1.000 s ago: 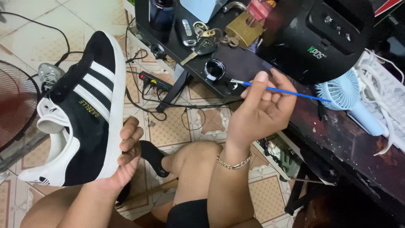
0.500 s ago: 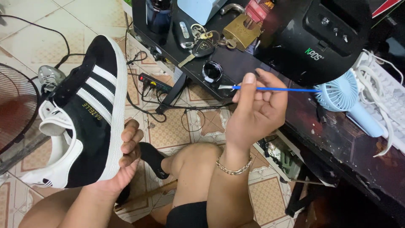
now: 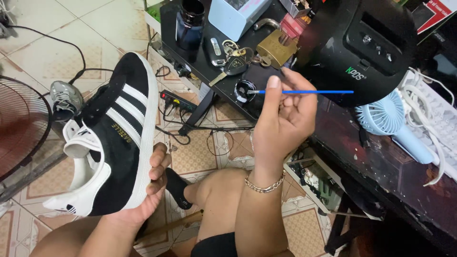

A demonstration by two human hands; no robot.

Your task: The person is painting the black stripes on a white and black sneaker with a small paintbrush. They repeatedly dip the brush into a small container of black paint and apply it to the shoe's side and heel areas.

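Observation:
My left hand (image 3: 150,188) grips a black suede sneaker (image 3: 112,140) with white stripes and a white sole, held on its side with the toe pointing away from me. My right hand (image 3: 285,121) pinches a thin blue paintbrush (image 3: 304,92) that lies level. Its tip reaches into a small round open pot (image 3: 244,90) on the dark table (image 3: 381,157). A metal bracelet (image 3: 264,183) circles my right wrist.
On the table stand a brass padlock (image 3: 275,47), keys (image 3: 233,64), a dark jar (image 3: 190,24), a pale blue box (image 3: 235,16), a black machine (image 3: 362,47) and a light blue hand fan (image 3: 395,126). A floor fan (image 3: 21,126), cables and a power strip (image 3: 178,101) lie on the tiles.
My right hand has turned the brush from slanted to level and moved its tip left into the small pot. The sneaker has shifted slightly right and closer.

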